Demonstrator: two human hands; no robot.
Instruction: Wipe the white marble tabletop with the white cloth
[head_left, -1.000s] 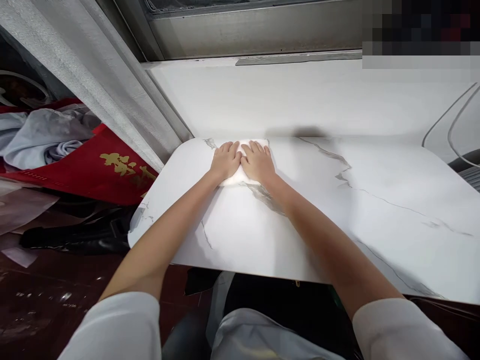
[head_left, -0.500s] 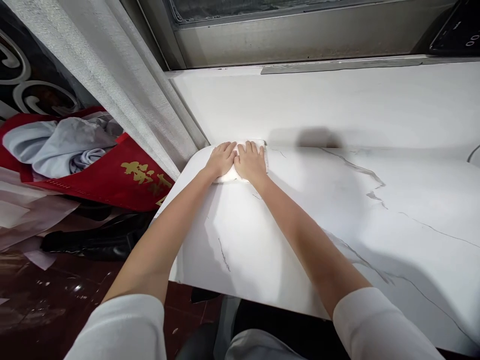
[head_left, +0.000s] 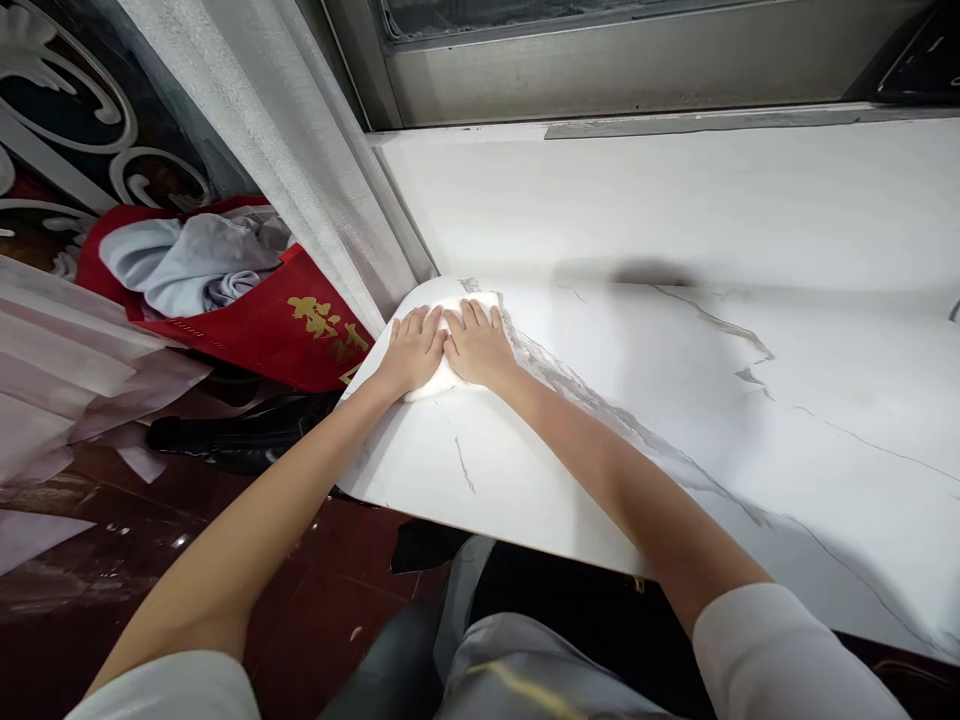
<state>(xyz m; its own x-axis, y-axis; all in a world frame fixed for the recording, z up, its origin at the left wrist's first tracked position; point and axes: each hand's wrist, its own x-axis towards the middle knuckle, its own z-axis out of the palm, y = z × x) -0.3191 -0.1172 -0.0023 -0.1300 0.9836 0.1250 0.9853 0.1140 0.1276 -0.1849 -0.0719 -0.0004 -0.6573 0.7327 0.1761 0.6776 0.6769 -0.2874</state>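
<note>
A white cloth lies flat on the white marble-patterned tabletop, close to its rounded left corner. My left hand presses on the cloth's left part, fingers spread and pointing away from me. Beside it my right hand rests on the cloth's right part, its fingers also apart. The two thumbs meet or nearly meet over the cloth. Much of the cloth is hidden under both palms.
A pale curtain hangs just left of the table corner. Beyond it a red bag holds grey-blue cloth. Behind the table rises a white panel below a metal window frame. A dark device sits at upper right.
Both hands and the cloth have moved toward me and left along the tabletop, away from the back panel. The camera view has shifted a little left.
</note>
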